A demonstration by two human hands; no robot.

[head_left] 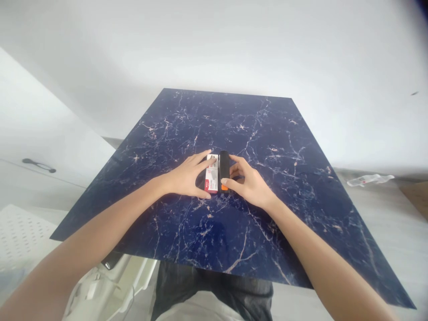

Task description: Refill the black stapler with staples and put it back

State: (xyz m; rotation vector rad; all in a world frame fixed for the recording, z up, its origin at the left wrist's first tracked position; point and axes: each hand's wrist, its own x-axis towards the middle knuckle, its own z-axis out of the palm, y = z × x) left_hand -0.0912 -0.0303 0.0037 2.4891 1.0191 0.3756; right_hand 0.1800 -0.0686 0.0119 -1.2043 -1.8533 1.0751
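A small red-and-white printed carton (211, 176) lies near the middle of the blue marbled table (214, 120). My left hand (186, 174) spans it, the thumb at its near end and fingers at its far end and over its top. Close against its right side is a long black object with an orange patch (224, 171), which looks like a stapler. My right hand (248, 182) grips this from the right, its thumb by the orange part and its other fingers bent along the far side. The undersides of both things are hidden.
A clear plastic wrapper (370, 179) lies beyond the table's right edge. On the left are a white drawer front with a dark handle (39, 165) and a white perforated surface (20, 234). Below the near edge, a white bin-like container (129, 285) holds various items.
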